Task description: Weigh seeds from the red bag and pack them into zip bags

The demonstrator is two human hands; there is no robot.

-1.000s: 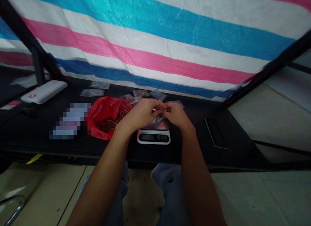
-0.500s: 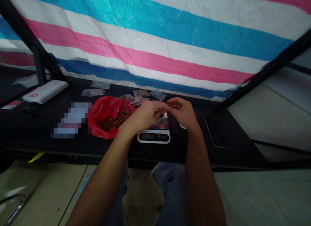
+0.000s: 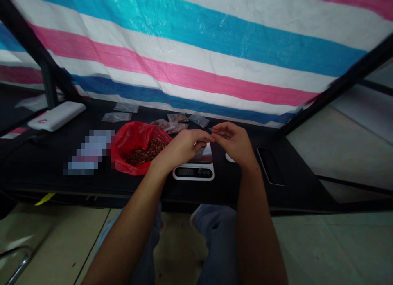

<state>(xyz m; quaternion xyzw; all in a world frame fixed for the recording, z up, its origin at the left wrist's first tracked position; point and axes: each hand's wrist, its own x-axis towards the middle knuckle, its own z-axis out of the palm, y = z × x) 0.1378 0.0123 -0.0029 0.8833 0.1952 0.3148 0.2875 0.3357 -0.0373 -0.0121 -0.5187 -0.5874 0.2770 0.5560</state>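
My left hand (image 3: 181,148) and my right hand (image 3: 235,144) meet fingertip to fingertip just above a small white digital scale (image 3: 193,172) on the black table. Between them they pinch the top edge of a small clear bag (image 3: 205,152) that hangs over the scale's platform; what it contains is hard to make out. The left fingers cover most of the bag. Just left of my left hand lies an open red plastic bag (image 3: 129,140) holding brown seeds (image 3: 147,151).
Several small clear packets (image 3: 178,118) lie behind the scale near the striped tarp (image 3: 196,52). A white flat box (image 3: 57,115) sits at far left and a dark flat slab (image 3: 270,166) at right. A small white object (image 3: 229,157) lies by my right hand. My knees are below the table edge.
Both hands have lifted a little off the scale, and my right hand has drifted right and up, so the scale's platform and a white object beside it now show.
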